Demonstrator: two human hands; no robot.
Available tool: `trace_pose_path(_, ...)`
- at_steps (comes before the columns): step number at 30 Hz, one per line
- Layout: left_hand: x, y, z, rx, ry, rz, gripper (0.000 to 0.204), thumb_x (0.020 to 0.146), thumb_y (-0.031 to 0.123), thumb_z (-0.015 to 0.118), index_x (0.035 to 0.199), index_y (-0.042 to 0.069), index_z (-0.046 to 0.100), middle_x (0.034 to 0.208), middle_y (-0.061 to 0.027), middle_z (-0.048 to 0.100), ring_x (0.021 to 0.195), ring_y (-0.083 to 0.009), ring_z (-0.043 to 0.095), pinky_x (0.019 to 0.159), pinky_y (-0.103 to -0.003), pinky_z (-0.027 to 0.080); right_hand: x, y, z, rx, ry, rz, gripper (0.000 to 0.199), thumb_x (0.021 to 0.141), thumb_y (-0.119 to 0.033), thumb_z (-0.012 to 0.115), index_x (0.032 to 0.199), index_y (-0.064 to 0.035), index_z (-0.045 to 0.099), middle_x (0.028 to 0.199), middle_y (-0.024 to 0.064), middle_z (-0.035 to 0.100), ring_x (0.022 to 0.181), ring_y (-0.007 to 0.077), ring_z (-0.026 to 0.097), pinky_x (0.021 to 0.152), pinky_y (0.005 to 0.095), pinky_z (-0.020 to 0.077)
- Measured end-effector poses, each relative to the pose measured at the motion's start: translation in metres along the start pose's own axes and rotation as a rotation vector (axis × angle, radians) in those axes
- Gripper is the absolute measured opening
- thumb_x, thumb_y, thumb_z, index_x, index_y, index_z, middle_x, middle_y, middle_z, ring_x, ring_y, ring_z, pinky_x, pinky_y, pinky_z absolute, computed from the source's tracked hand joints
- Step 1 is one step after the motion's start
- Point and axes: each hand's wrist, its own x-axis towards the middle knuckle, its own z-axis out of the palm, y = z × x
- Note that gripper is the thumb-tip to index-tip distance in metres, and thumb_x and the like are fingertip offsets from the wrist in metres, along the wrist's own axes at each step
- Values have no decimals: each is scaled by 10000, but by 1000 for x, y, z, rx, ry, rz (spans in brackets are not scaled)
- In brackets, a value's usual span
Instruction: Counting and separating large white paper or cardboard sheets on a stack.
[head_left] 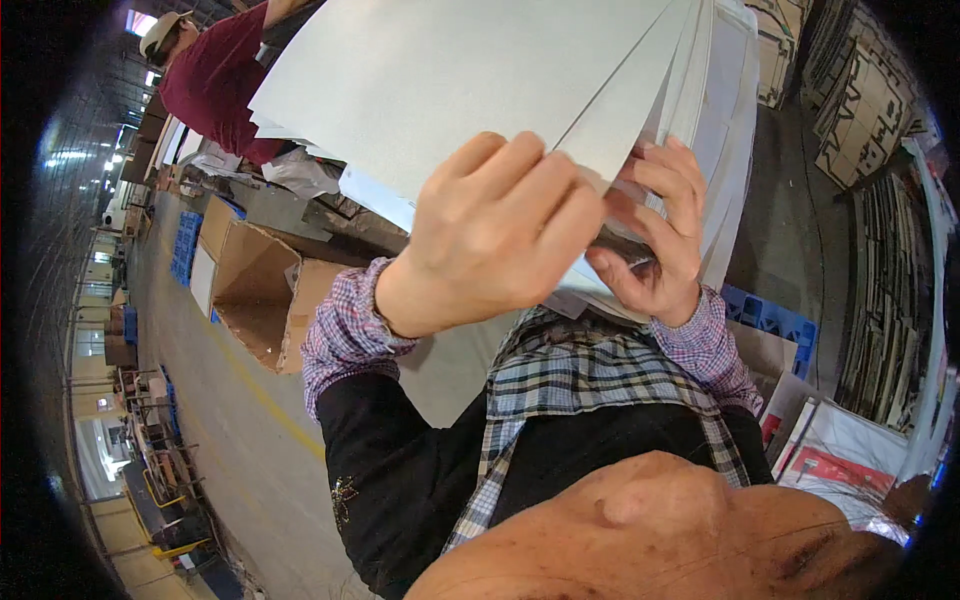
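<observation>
Large white card sheets (400, 80) lie in a loose stack in front of me, their near corner raised and fanned apart. My left hand (490, 225) is closed at the near edge of the top sheet, knuckles up; its fingertips are hidden. On the right, my right hand (660, 220) curls around the lifted corner, thumb below and fingers above, with sheet edges between them. More sheets with bent edges (735, 130) hang along the stack's right side.
An open cardboard box (255, 290) stands on the floor at left, near a blue pallet (185, 245). Another person (215, 85) in a dark red shirt works at the far left. Right of me are another blue pallet (770, 320), stacked boards (885, 300) and patterned wooden panels (865, 120).
</observation>
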Motion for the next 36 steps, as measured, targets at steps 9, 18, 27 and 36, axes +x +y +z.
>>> trace_pose_path(9, -11, -3, 4, 30, -36, 2, 212, 659, 92, 666, 856, 18, 646, 887, -77, 644, 799, -250, 651, 659, -360, 503, -1, -2, 8, -82, 22, 7, 440, 700, -291, 920, 1068, -85, 794, 1250, 105, 670, 1283, 350, 568, 1143, 580, 357)
trace_pose_path(18, -21, -5, -5, 124, -20, 26, 157, 702, 128, 661, 789, 63, 548, 856, -68, 587, 798, -240, 614, 727, -363, 500, -1, -2, 12, -80, 48, 0, 467, 668, -268, 940, 1095, -144, 798, 1252, 67, 687, 1271, 319, 572, 1138, 574, 373)
trace_pose_path(27, -12, 12, -13, 44, -203, -15, 365, 737, 94, 750, 1076, -32, 694, 1021, -125, 670, 907, -275, 655, 774, -392, 510, 3, 0, -3, 177, 33, 106, 256, 905, -189, 718, 1122, -60, 761, 1225, 131, 678, 1240, 346, 593, 1149, 570, 357)
trace_pose_path(36, -19, 2, 24, 109, 118, 127, 225, 710, 96, 655, 892, -34, 647, 869, -94, 577, 786, -231, 562, 643, -330, 440, -5, 7, -4, 263, 52, 99, 242, 936, -97, 646, 1144, 4, 716, 1231, 191, 668, 1266, 372, 597, 1171, 585, 339)
